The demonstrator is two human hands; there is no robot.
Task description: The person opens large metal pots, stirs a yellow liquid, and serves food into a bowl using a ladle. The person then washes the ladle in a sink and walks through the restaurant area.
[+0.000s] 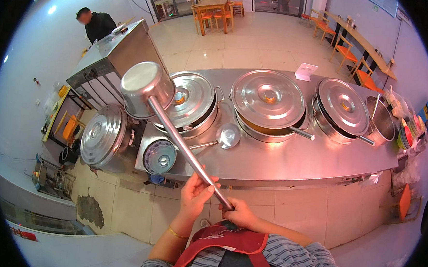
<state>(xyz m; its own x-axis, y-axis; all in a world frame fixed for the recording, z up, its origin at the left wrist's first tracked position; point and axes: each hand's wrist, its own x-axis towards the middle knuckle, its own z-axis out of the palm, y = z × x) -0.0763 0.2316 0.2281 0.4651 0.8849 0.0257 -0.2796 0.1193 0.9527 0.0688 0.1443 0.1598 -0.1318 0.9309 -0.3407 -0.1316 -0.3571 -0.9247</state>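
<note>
A long-handled metal ladle (147, 90) with a deep cup is raised at a slant over the left part of the steel counter (263, 163), its cup's base facing up. My left hand (198, 190) supports the middle of its handle, fingers partly spread. My right hand (237, 211) grips the handle's end close to my red apron (226, 239). Beyond the cup stands a lidded steel pot (192, 92). A shallow ladle (228, 136) lies on the counter beside a patterned bowl (159, 157). Handles stick out under the lids of the middle pot (268, 96) and right pot (342, 105).
A large lidded pot (103, 135) stands left of the counter. An open pot (381, 118) and stacked colourful bowls (405, 136) are at the right end. A small sign (305, 71) stands at the back. A person in black (98, 26) is behind a steel cabinet (131, 49).
</note>
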